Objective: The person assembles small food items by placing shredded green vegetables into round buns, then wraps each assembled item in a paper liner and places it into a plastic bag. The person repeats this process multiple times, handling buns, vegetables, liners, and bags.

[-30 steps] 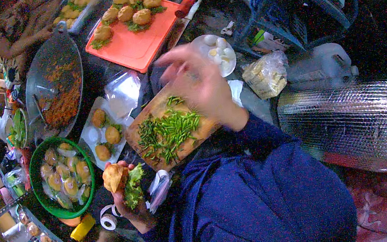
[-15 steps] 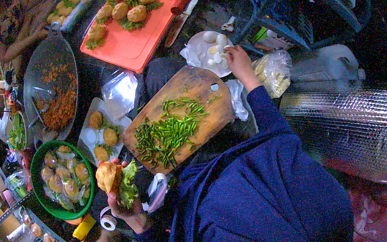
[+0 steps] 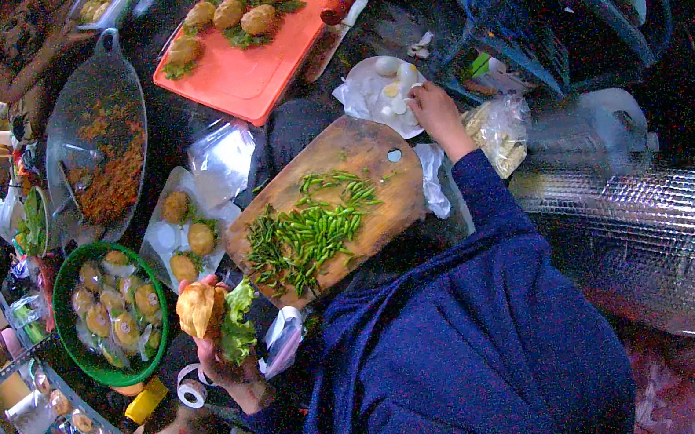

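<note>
A wooden cutting board (image 3: pixel 344 191) is lying centre, carrying green chillies (image 3: pixel 302 239). The left hand (image 3: pixel 224 359) is closing its grip around a fried bun with lettuce (image 3: pixel 212 314) beside the green basket (image 3: pixel 65 283). The right hand (image 3: pixel 436 108) is resting fingertips on a white plate (image 3: pixel 366 94); whether it is grasping anything I cannot tell.

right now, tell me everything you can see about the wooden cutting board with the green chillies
The wooden cutting board is brown, rounded at its corners, with a small hole near its right edge. It lies flat and slanted, its far end toward the white plate. A heap of slender green chillies covers its near half, some whole, some seemingly cut; the far half is bare. Neither hand touches it: the left hand holds a fritter with lettuce nearby, the right hand reaches the plate.
</note>
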`<state>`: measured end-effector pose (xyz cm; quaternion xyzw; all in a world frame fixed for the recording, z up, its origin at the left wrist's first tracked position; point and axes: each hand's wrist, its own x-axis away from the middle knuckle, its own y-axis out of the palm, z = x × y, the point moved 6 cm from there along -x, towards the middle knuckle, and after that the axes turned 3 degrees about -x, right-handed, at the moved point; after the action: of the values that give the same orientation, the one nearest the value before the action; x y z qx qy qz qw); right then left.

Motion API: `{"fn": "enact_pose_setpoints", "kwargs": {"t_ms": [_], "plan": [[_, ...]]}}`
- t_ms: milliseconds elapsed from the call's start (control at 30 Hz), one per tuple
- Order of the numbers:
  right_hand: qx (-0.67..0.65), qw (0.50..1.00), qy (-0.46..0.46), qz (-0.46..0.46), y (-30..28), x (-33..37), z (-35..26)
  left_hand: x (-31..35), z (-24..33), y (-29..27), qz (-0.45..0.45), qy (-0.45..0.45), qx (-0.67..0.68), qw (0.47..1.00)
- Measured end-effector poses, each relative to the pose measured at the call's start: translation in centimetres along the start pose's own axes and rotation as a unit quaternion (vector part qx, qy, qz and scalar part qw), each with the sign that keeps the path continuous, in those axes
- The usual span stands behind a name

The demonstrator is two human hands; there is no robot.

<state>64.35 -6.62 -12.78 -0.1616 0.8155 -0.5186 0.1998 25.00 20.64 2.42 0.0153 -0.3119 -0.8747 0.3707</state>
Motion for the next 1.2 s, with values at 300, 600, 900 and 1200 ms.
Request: {"fn": "enact_pose_setpoints", "kwargs": {"t_ms": [300, 600, 900, 1200], "plan": [[0.007, 0.999, -0.032, -0.001, -0.9, 0.6, -1.2, -0.5, 0.2, 0.5, 0.011, 0.006, -0.033, 0.999], [0.013, 0.999, -0.03, -0.037, -0.4, -0.1, -0.5, 0.3, 1.8, 0.9, 0.012, 0.036, -0.039, 0.999], [0.051, 0.997, -0.046, -0.037, -0.6, 0.0, -1.3, 0.6, 3.0, -0.1, 0.017, 0.062, -0.066, 0.996], [0.07, 0.996, -0.021, -0.057, 0.3, -0.6, -0.3, 0.6, 3.1, 0.2, 0.026, 0.057, -0.041, 0.997]]}}
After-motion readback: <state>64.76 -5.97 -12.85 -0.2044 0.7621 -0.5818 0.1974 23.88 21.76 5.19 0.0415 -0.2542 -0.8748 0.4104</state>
